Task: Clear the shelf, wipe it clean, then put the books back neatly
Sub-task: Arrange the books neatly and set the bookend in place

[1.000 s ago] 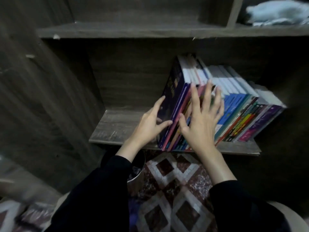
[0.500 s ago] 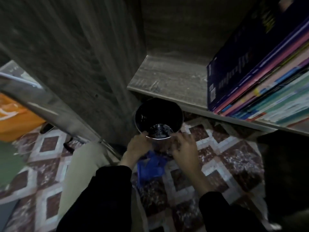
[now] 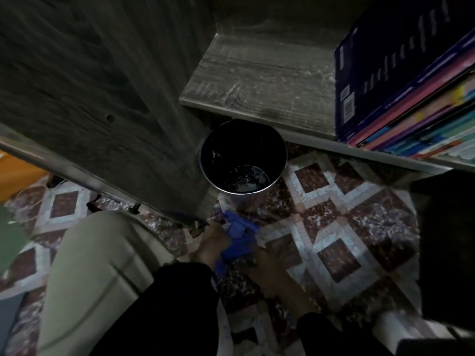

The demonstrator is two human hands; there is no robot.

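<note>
A blue cloth [image 3: 240,238] lies bunched on the tiled floor just below a dark metal bucket [image 3: 243,156] with a little water in it. My left hand [image 3: 209,245] grips the cloth's left side. My right hand [image 3: 267,271] holds its lower right part. The grey wooden shelf [image 3: 257,80] is bare on its left half. A leaning row of books [image 3: 411,93], dark blue cover outermost, fills its right half.
The shelf unit's dark side panel [image 3: 102,98] stands left of the bucket. My knee in beige trousers [image 3: 97,273] is at lower left. Something orange [image 3: 18,176] lies at the far left on the patterned floor [image 3: 347,227].
My hands left the books, dropped to the bucket's rim, then drew back onto the blue cloth on the floor. The view swung down and left from the shelf.
</note>
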